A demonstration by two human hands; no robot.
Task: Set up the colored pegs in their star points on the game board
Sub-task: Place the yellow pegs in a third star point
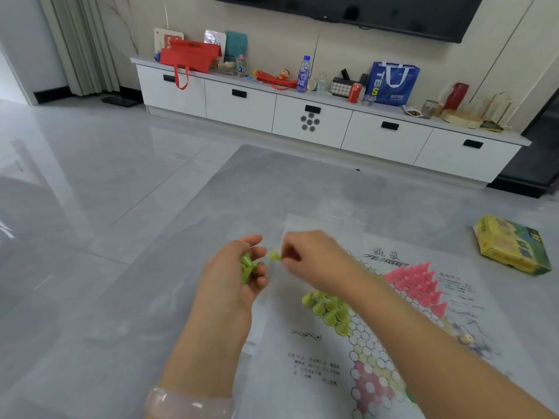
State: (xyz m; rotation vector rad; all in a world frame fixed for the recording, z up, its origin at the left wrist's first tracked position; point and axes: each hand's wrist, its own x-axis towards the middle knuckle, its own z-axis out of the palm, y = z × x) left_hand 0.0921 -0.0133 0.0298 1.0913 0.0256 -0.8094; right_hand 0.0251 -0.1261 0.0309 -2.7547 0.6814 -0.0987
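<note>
Thin printed game board (372,352) spread flat on the grey table (151,297), paper or film by the look of it: probably very light, limp and easy to shift or wrinkle, so best left lying and steadied only by a flat press on a bare margin. Far off to the right, a yellow box (511,246) lying on the table, well apart from the play area. On the board, a full triangle of pink pegs (419,284) standing in the far star point, and beside it a partly filled cluster of green pegs (328,309) in the nearer left point, cone-shaped, wide at the base, narrow at the top. Likely hollow hard plastic: featherweight, stiff, smooth and a bit slippery, quick to topple if nudged, so best pinched at the narrow tip and lowered base first onto a circle without brushing neighbours. Left hand (234,276) cupped palm-up just off the board's left edge, fingers curled round a small reserve of green pegs (248,266). Right hand (311,258) just beside it above the board's near corner, fingertips pinching a single green peg (274,256), blurred. Exact hold on that peg too smeared to judge. Lower star points on the board not yet filled.
</note>
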